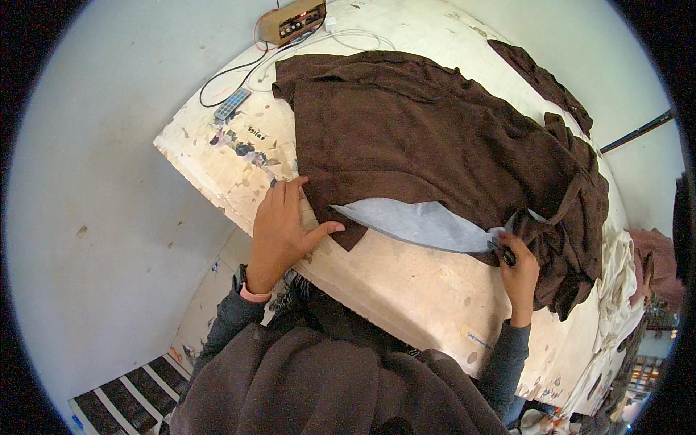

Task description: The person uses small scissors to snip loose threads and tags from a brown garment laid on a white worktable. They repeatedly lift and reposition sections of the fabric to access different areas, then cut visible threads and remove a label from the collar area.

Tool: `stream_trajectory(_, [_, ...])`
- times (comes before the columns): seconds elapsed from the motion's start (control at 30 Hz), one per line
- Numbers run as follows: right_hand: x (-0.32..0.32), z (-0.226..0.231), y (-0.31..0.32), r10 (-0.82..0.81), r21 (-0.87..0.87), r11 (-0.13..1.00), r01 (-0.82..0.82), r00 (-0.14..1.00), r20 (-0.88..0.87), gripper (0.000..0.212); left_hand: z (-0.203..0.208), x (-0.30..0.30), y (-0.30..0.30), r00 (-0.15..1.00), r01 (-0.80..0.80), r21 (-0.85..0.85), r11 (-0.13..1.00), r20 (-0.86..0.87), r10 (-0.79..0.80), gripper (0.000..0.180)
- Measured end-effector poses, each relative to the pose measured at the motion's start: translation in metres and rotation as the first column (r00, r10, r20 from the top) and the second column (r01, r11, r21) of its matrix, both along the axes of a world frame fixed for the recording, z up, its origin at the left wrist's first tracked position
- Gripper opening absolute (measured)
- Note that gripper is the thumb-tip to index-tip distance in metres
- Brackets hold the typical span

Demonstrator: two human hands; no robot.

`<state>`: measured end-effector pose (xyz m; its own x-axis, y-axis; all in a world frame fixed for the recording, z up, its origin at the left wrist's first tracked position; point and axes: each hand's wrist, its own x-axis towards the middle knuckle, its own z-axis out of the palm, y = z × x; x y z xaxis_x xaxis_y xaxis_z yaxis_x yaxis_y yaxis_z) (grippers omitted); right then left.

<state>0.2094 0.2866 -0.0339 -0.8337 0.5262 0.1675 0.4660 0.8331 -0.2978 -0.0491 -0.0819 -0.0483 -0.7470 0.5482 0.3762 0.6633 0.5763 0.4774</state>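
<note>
A dark brown cloth (420, 130) is spread over the pale table, smooth at the left and bunched into folds at the right. Along its near edge lies a curved, pale grey-blue piece (420, 223), pointed at its left tip; whether it is fabric or paper I cannot tell. My left hand (284, 225) rests flat with fingers spread on the cloth's near left corner. At the piece's right end, my right hand (519, 270) is closed around a small dark tool (505, 254), mostly hidden by the fingers. Its kind does not show.
A brown box-shaped radio (292, 22) with cables stands at the far left of the table (428, 279), near a grey remote control (232, 104). Another dark brown cloth piece (540, 80) lies at the far right edge. White fabric (615, 290) hangs over the right side. A wall (109, 181) borders the left.
</note>
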Motion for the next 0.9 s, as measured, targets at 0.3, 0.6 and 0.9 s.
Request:
stream_trajectory(0.3, [-0.063,0.056,-0.118,0.333,-0.33,0.837,-0.437,0.885,-0.327,0.03,-0.006,0.029,0.035,0.744,-0.189,0.598,0.779,0.605,-0.284,0.084])
stream_trajectory(0.6, [-0.088,0.059,-0.175,0.261,-0.336,0.785,-0.52,0.77,-0.582,0.052,0.028,0.063,0.035,0.805,0.019,0.796,0.605,0.347,-0.482,0.09])
stream_trajectory(0.9, [-0.098,0.04,-0.185,0.093,-0.423,0.728,-0.54,0.689,-0.719,0.013,0.015,0.074,0.04,0.928,0.371,0.483,0.793,-0.179,-0.326,0.091])
